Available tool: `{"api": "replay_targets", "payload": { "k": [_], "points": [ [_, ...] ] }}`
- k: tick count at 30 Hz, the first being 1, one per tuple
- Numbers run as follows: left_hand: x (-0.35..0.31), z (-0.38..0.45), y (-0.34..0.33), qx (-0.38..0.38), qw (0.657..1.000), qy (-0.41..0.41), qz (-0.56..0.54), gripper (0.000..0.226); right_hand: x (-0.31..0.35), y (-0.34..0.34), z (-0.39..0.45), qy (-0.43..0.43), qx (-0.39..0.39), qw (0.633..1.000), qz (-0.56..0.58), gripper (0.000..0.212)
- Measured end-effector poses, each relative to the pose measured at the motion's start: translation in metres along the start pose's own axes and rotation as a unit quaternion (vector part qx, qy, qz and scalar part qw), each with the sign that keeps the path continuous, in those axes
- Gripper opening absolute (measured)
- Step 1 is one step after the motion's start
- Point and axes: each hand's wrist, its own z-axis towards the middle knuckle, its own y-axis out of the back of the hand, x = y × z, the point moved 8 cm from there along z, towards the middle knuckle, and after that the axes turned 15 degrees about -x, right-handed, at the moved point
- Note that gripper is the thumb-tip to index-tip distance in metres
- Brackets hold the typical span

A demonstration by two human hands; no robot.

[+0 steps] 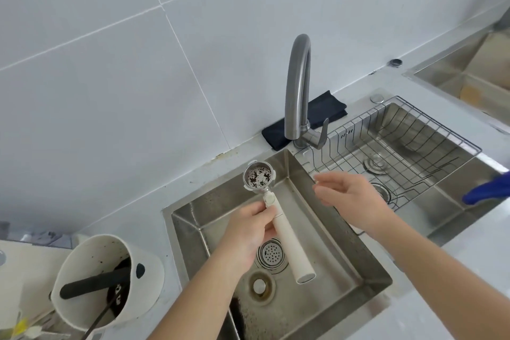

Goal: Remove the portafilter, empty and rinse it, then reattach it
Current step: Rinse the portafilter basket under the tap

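My left hand (248, 229) grips the portafilter (287, 246) by the upper part of its long cream handle, over the left basin of the steel sink (345, 265). Its metal basket (259, 176) faces up near the sink's back left corner, with dark coffge specks stuck inside. My right hand (350, 190) hovers to the right of the basket, fingers spread and holding nothing. The grey curved faucet (298, 85) stands behind the sink, its lever (321, 134) at the base. No water is running.
A white knock box (110, 279) with a black bar and coffee grounds sits on the counter at the lower left. A wire rack (400, 143) fills the right basin. A black cloth (317, 116) lies behind the faucet. A blue object (488, 190) pokes in at the right edge.
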Motion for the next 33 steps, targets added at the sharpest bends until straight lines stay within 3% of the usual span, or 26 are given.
{"api": "replay_targets", "payload": {
  "k": [11, 16, 23, 33],
  "points": [
    [0.005, 0.014, 0.006, 0.010, 0.999, 0.012, 0.041, 0.015, 0.041, 0.032, 0.105, 0.109, -0.135, 0.975, -0.142, 0.034],
    [0.009, 0.015, 0.004, 0.016, 0.999, 0.016, 0.050, 0.016, 0.046, 0.023, 0.135, 0.128, -0.152, 0.966, -0.164, 0.040],
    [0.014, 0.012, 0.004, 0.010, 0.996, 0.013, 0.083, 0.016, 0.052, 0.016, 0.149, 0.159, -0.182, 0.950, -0.198, 0.021],
    [0.019, 0.007, 0.003, 0.021, 0.994, 0.010, 0.111, 0.016, 0.047, 0.019, 0.147, 0.169, -0.195, 0.947, -0.191, 0.016]
  ]
}}
